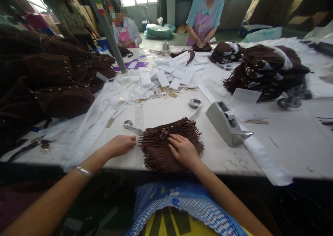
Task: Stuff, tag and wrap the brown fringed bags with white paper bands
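A dark brown fringed bag lies flat in front of me at the table's near edge. My right hand rests on its front, fingers stretched out over the middle near the tassel. Left of the bag, my left hand is closed, its fingertips curled close to the fringe; whatever it may pinch is hidden. Wrapped strap ends extend from the bag's top corners: one coil at the upper right, another at the upper left. To the right stands a grey tape dispenser.
Brown drawstring bags are heaped at the left, beside a metal post. White foam pieces and clear plastic cover the middle. Stacked fringed bags stand at the right. Across the table, a co-worker handles a brown piece.
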`<move>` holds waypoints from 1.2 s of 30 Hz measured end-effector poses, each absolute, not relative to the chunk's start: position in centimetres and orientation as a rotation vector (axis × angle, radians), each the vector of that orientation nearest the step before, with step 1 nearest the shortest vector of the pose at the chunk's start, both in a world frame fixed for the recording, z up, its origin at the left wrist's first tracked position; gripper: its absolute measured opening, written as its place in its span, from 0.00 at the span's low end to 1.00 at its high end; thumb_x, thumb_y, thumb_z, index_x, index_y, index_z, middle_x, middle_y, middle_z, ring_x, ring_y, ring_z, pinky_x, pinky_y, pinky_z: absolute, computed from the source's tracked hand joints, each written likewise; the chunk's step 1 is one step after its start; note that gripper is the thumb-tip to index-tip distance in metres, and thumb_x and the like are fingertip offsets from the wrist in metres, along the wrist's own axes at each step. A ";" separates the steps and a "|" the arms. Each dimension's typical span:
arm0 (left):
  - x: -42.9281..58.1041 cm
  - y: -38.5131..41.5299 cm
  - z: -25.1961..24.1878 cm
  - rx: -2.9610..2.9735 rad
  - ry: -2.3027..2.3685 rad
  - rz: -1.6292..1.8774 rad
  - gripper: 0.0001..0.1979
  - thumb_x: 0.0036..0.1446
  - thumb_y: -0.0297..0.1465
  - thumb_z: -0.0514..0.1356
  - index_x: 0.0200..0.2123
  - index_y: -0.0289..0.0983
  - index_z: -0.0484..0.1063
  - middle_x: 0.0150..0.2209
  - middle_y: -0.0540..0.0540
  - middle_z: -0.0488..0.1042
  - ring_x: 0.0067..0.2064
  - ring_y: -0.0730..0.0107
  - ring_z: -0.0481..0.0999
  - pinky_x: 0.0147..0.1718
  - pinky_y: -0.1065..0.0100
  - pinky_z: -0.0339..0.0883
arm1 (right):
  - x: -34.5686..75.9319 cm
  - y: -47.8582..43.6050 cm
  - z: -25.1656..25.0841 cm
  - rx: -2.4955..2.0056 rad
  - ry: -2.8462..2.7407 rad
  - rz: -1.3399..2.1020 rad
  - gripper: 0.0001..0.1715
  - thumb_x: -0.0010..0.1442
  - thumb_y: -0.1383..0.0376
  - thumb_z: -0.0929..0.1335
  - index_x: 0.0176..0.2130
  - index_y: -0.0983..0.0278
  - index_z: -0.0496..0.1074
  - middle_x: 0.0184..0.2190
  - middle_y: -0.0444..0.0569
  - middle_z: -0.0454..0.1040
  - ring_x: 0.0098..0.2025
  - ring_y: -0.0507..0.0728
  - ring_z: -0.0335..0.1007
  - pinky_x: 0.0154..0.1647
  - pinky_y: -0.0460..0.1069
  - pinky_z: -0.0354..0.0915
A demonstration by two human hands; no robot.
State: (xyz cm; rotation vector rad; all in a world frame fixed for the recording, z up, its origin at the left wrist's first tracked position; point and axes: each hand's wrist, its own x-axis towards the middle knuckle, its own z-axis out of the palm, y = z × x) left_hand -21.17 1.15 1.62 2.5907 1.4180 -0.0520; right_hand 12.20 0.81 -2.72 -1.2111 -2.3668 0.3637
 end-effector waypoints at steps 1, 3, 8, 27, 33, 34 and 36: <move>-22.4 0.7 2.2 2.574 1.456 -0.081 0.09 0.53 0.25 0.57 0.23 0.40 0.72 0.31 0.50 0.76 0.26 0.71 0.75 0.26 0.72 0.64 | 12.2 0.8 -2.8 -1.210 -2.364 0.365 0.20 0.68 0.61 0.63 0.57 0.62 0.72 0.59 0.49 0.70 0.60 0.59 0.65 0.63 0.55 0.59; -23.4 0.2 3.1 2.543 1.542 -0.096 0.11 0.55 0.25 0.55 0.25 0.40 0.74 0.32 0.49 0.78 0.26 0.69 0.75 0.26 0.70 0.64 | 12.2 0.9 -2.9 -1.204 -2.366 0.369 0.20 0.68 0.61 0.63 0.57 0.62 0.72 0.59 0.49 0.70 0.60 0.59 0.65 0.63 0.55 0.59; -16.3 1.8 3.4 2.417 1.626 0.378 0.14 0.64 0.32 0.52 0.49 0.43 0.73 0.49 0.47 0.77 0.47 0.66 0.77 0.46 0.68 0.69 | 12.1 0.9 -3.1 -1.214 -2.356 0.358 0.21 0.68 0.62 0.63 0.57 0.60 0.72 0.59 0.50 0.71 0.60 0.60 0.65 0.62 0.57 0.61; -16.1 -1.7 1.2 2.116 2.136 0.691 0.15 0.61 0.30 0.54 0.49 0.38 0.72 0.52 0.39 0.72 0.55 0.53 0.70 0.57 0.51 0.63 | 12.0 0.8 -2.6 -1.259 -2.401 0.358 0.21 0.68 0.61 0.62 0.58 0.60 0.71 0.61 0.49 0.69 0.60 0.60 0.65 0.63 0.56 0.60; -9.4 -6.1 -0.5 2.644 1.165 0.474 0.17 0.61 0.28 0.56 0.53 0.43 0.71 0.58 0.44 0.70 0.58 0.60 0.68 0.60 0.57 0.61 | 11.9 0.8 -2.5 -1.268 -2.446 0.332 0.22 0.68 0.61 0.62 0.59 0.62 0.70 0.61 0.49 0.69 0.61 0.60 0.64 0.63 0.55 0.59; -9.8 -6.0 -0.8 2.660 1.187 0.414 0.18 0.61 0.26 0.55 0.53 0.43 0.71 0.57 0.44 0.71 0.56 0.61 0.69 0.58 0.59 0.63 | 11.9 0.8 -2.5 -1.278 -2.446 0.324 0.22 0.68 0.61 0.62 0.59 0.62 0.70 0.61 0.49 0.69 0.61 0.60 0.64 0.63 0.55 0.58; -12.0 -5.3 -1.1 2.646 1.315 0.279 0.19 0.59 0.23 0.54 0.51 0.43 0.72 0.52 0.45 0.74 0.52 0.64 0.71 0.54 0.62 0.66 | 11.7 0.8 -2.5 -1.306 -2.438 0.301 0.23 0.68 0.61 0.62 0.59 0.61 0.70 0.61 0.49 0.69 0.61 0.60 0.63 0.63 0.55 0.58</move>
